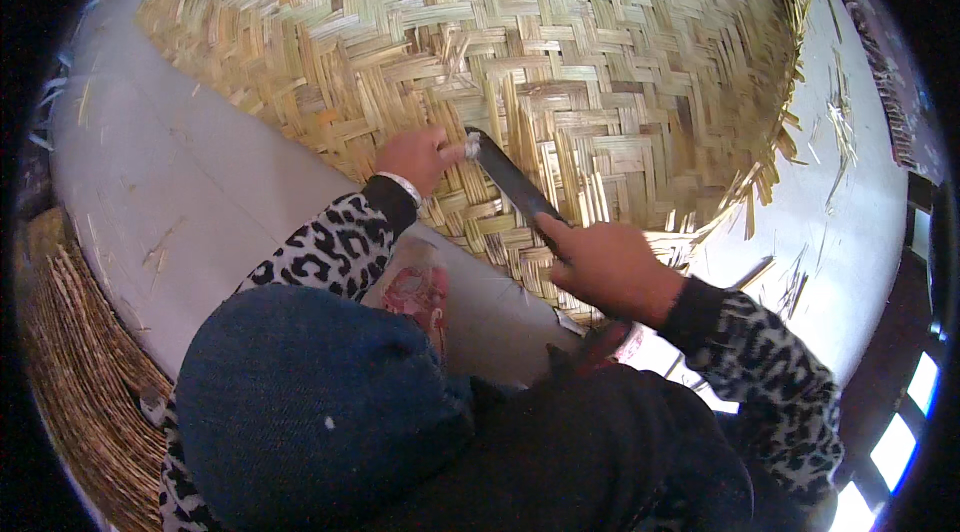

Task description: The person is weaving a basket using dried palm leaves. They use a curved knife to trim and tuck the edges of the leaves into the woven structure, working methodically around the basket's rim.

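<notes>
Fingers of the right hand (605, 267) are wrapping tight around the handle of a dark blade (510, 180), its long axis running up-left onto the woven bamboo mat (560, 42) lying on the pale floor (190, 182). The left hand (415, 157), nearer the tip, is pinching strips just beside it.
</notes>
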`<action>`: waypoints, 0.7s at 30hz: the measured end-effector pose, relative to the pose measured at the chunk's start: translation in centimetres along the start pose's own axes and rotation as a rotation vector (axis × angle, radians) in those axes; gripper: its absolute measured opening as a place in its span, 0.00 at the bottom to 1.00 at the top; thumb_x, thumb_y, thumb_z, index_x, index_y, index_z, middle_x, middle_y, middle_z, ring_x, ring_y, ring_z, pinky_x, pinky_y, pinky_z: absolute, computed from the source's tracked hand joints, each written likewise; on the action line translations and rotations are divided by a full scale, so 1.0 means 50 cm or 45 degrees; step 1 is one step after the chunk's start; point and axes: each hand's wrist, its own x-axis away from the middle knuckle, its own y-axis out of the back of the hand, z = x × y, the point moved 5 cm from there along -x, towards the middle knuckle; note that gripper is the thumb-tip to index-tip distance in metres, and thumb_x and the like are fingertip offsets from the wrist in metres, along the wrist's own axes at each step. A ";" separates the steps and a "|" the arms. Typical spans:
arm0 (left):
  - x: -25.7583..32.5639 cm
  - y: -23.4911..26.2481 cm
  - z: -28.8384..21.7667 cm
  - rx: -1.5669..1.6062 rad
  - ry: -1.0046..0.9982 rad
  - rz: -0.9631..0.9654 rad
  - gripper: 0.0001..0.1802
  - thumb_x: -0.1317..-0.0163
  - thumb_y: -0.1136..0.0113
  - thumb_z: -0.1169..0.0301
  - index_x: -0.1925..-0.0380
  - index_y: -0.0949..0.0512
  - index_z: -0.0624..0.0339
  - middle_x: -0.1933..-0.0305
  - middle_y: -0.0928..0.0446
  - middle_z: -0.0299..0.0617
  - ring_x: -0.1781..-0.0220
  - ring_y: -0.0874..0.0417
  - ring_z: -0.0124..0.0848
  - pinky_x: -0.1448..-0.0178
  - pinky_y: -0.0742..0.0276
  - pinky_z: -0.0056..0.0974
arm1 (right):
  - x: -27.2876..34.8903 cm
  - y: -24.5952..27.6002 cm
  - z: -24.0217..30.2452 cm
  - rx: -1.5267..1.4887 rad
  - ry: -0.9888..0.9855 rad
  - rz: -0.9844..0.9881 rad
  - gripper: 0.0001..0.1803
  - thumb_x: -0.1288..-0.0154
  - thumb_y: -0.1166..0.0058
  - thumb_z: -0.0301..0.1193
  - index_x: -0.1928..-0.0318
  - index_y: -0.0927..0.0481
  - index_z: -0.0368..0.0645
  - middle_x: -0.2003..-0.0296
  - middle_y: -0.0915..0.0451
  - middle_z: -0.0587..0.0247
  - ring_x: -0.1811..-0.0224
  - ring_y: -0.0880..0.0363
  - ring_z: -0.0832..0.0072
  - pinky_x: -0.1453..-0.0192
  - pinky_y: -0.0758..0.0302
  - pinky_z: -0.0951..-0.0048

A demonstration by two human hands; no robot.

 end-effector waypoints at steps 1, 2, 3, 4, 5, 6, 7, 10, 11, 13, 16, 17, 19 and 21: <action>-0.002 -0.006 -0.001 -0.005 -0.005 -0.010 0.25 0.38 0.40 0.44 0.69 0.20 0.57 0.70 0.19 0.52 0.67 0.19 0.53 0.62 0.27 0.54 | 0.025 0.016 -0.013 0.027 0.021 0.033 0.30 0.38 0.47 0.40 0.34 0.31 0.52 0.73 0.18 0.49 0.70 0.18 0.49 0.65 0.23 0.48; -0.005 -0.007 0.001 -0.031 0.004 -0.027 0.25 0.38 0.40 0.44 0.69 0.20 0.57 0.70 0.19 0.52 0.67 0.19 0.53 0.62 0.27 0.54 | 0.050 0.032 -0.027 0.056 0.036 0.069 0.31 0.38 0.46 0.40 0.33 0.31 0.53 0.73 0.18 0.49 0.70 0.18 0.49 0.65 0.23 0.49; -0.006 -0.010 0.002 -0.033 0.007 0.011 0.25 0.38 0.40 0.43 0.68 0.20 0.56 0.69 0.19 0.52 0.68 0.19 0.53 0.62 0.27 0.54 | 0.071 0.048 -0.038 0.012 0.058 0.060 0.32 0.37 0.46 0.40 0.32 0.32 0.53 0.72 0.18 0.47 0.71 0.18 0.49 0.66 0.23 0.51; -0.005 -0.007 0.002 0.019 0.044 -0.017 0.24 0.37 0.40 0.45 0.65 0.21 0.57 0.68 0.19 0.52 0.68 0.18 0.51 0.63 0.25 0.52 | 0.089 0.066 -0.043 -0.031 0.118 0.001 0.33 0.37 0.44 0.40 0.31 0.32 0.54 0.73 0.19 0.46 0.72 0.18 0.51 0.66 0.23 0.54; -0.007 -0.002 0.003 0.091 0.071 0.008 0.23 0.36 0.40 0.47 0.62 0.21 0.58 0.67 0.19 0.52 0.68 0.17 0.49 0.63 0.23 0.51 | 0.103 0.078 -0.054 -0.153 0.090 0.014 0.32 0.36 0.44 0.37 0.30 0.32 0.54 0.73 0.20 0.51 0.73 0.19 0.58 0.66 0.24 0.59; -0.007 0.005 0.005 0.145 0.117 0.033 0.23 0.35 0.39 0.49 0.59 0.21 0.60 0.66 0.18 0.51 0.69 0.16 0.46 0.63 0.22 0.49 | 0.109 0.086 -0.061 -0.278 0.061 0.025 0.32 0.35 0.44 0.35 0.30 0.33 0.54 0.74 0.21 0.57 0.74 0.20 0.64 0.67 0.25 0.64; -0.005 0.009 -0.001 0.471 0.153 0.028 0.23 0.34 0.40 0.51 0.56 0.22 0.62 0.66 0.18 0.50 0.68 0.15 0.43 0.64 0.20 0.46 | 0.107 0.087 -0.062 -0.546 0.048 0.032 0.32 0.34 0.45 0.32 0.29 0.34 0.53 0.73 0.24 0.64 0.73 0.24 0.71 0.66 0.27 0.68; 0.008 -0.004 -0.041 1.304 0.291 0.147 0.23 0.32 0.40 0.58 0.49 0.25 0.68 0.63 0.19 0.46 0.67 0.13 0.33 0.66 0.17 0.37 | 0.097 0.085 -0.052 -1.082 0.084 0.051 0.32 0.31 0.49 0.25 0.27 0.36 0.49 0.69 0.33 0.77 0.69 0.38 0.85 0.63 0.34 0.78; 0.009 -0.015 -0.060 1.515 0.310 0.273 0.23 0.32 0.40 0.60 0.48 0.25 0.69 0.62 0.19 0.45 0.67 0.13 0.31 0.66 0.16 0.34 | 0.094 0.082 -0.049 -1.150 0.093 0.061 0.32 0.31 0.49 0.24 0.27 0.36 0.49 0.69 0.33 0.77 0.70 0.39 0.86 0.64 0.34 0.79; 0.017 -0.040 -0.090 1.797 0.350 0.504 0.20 0.33 0.39 0.63 0.49 0.24 0.67 0.61 0.18 0.43 0.69 0.13 0.30 0.69 0.17 0.29 | 0.086 0.073 -0.041 -1.233 0.134 0.102 0.33 0.31 0.45 0.30 0.27 0.36 0.46 0.66 0.28 0.73 0.66 0.32 0.84 0.61 0.30 0.77; 0.027 -0.067 -0.102 1.760 0.141 0.874 0.17 0.35 0.38 0.63 0.56 0.20 0.67 0.65 0.17 0.44 0.70 0.13 0.30 0.68 0.16 0.31 | 0.083 0.049 -0.030 -1.231 0.248 0.199 0.33 0.30 0.45 0.32 0.27 0.36 0.47 0.65 0.24 0.72 0.65 0.31 0.83 0.60 0.29 0.77; 0.025 -0.081 -0.091 1.698 0.207 0.808 0.14 0.34 0.39 0.63 0.63 0.17 0.66 0.69 0.15 0.44 0.72 0.13 0.30 0.67 0.16 0.32 | 0.077 0.036 -0.028 -1.162 0.239 0.175 0.33 0.30 0.45 0.32 0.27 0.37 0.47 0.65 0.24 0.71 0.65 0.29 0.83 0.57 0.28 0.77; 0.018 -0.076 -0.065 1.117 -0.059 0.488 0.14 0.33 0.40 0.64 0.64 0.16 0.65 0.69 0.15 0.44 0.72 0.13 0.31 0.68 0.16 0.32 | 0.072 0.009 -0.030 -1.263 0.180 0.247 0.33 0.31 0.45 0.33 0.27 0.36 0.47 0.64 0.23 0.69 0.63 0.28 0.83 0.54 0.27 0.77; 0.022 -0.067 -0.057 0.804 -0.322 0.252 0.13 0.32 0.42 0.64 0.61 0.16 0.64 0.68 0.14 0.44 0.72 0.13 0.31 0.70 0.16 0.32 | 0.063 -0.010 -0.031 -1.201 0.186 0.257 0.33 0.31 0.45 0.31 0.27 0.36 0.48 0.63 0.24 0.71 0.64 0.30 0.84 0.56 0.28 0.78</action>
